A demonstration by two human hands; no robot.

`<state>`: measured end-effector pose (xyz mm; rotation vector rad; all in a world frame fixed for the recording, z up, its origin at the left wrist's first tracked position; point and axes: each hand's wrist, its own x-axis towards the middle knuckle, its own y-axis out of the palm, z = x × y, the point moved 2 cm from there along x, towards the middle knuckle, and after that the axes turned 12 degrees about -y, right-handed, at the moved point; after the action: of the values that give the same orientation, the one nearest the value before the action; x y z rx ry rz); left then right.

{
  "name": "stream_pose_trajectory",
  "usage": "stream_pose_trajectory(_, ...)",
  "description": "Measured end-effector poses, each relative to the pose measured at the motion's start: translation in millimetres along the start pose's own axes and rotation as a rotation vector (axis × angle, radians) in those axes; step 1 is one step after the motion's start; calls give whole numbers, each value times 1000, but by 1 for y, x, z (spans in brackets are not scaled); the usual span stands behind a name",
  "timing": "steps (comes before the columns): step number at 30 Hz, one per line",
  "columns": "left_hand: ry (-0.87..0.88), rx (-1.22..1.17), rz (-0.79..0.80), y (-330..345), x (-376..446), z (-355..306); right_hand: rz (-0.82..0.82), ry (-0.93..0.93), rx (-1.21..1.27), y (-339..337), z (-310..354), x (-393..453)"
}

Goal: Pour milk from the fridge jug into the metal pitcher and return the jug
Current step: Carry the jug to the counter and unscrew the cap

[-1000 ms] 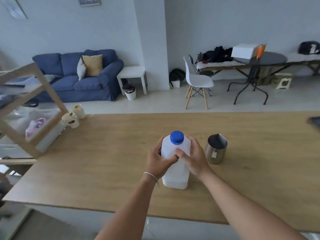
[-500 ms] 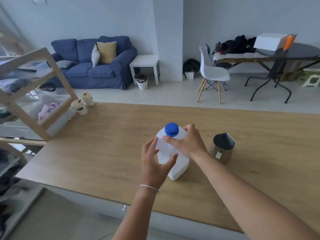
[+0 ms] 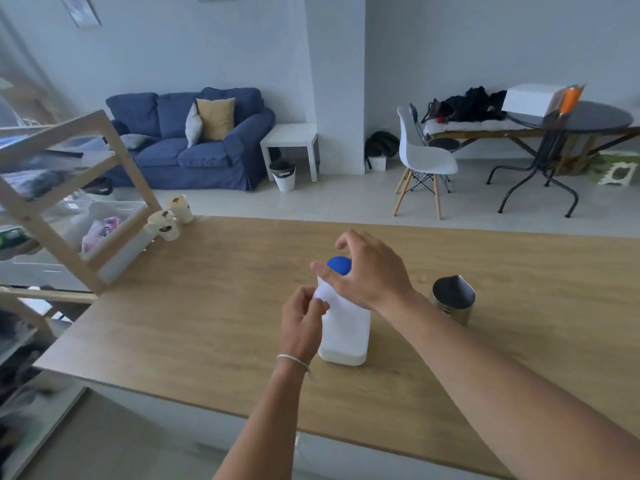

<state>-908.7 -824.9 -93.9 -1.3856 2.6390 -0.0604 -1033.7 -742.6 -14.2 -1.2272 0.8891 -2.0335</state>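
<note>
Right hand: I have my right hand (image 3: 372, 271) arched over the top of the milk jug (image 3: 346, 327), fingers spread and curled around the blue cap (image 3: 338, 265); whether they pinch it or only surround it I cannot tell.
Left hand: my left hand (image 3: 301, 323) is closed against the jug's upper left side, fingertips on the white shoulder just below the cap.
Forearms: both reach in from the bottom edge, the right crossing diagonally from the lower right.
Milk jug: upright on the wooden counter (image 3: 225, 306), between my hands, cap on.
Metal pitcher: the metal pitcher (image 3: 453, 299) stands near the jug on its right, beyond my right wrist, apart from the jug.
</note>
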Motion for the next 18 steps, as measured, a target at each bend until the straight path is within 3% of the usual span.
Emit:
stream_pose_trajectory(4, -102, -88, 9, 13, 7, -1, 134, -52, -172, 6, 3, 17)
stream_pose_trajectory(8, -66, 47, -77, 20, 15, 0, 77, -121, -232, 7, -1, 15)
stream_pose_trajectory(18, -71, -116, -154, 23, 24, -1, 102, -239, -116, 12, -8, 22)
